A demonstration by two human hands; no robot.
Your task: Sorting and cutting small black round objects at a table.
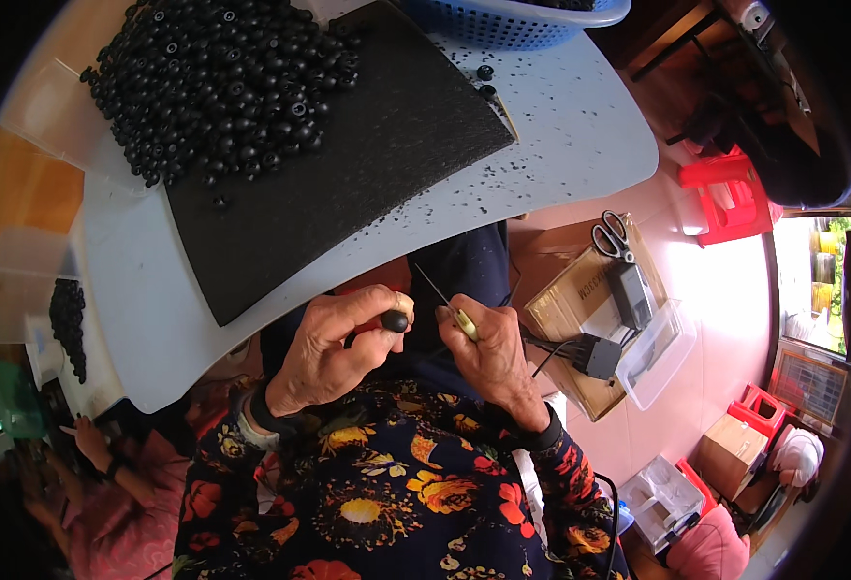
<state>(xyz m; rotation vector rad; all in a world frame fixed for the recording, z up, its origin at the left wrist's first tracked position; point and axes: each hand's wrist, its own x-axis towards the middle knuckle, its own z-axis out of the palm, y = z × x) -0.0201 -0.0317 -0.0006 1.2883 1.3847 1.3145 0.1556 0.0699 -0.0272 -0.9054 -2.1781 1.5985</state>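
Between the thumb and fingers of my left hand [329, 343] is a small black rounded rubber-like part [395, 321], its smooth end facing me. My right hand [495, 356] is closed around the pale yellow-green handle of a thin-bladed knife [465, 324]. The narrow blade points up and to the left, apart from the black part. Both hands are over my lap, just short of the table's near edge. Beyond them, a big heap of similar black parts [232, 82] lies on a dark mat [387, 145].
Black scraps dot the pale table [600, 126], with a blue basket [513, 27] at its far edge. At right, a cardboard box [556, 300] carries scissors [612, 237], black devices and a clear tray [662, 358]. A red stool [725, 198] stands farther off. Another person's arm [92, 440] shows at lower left.
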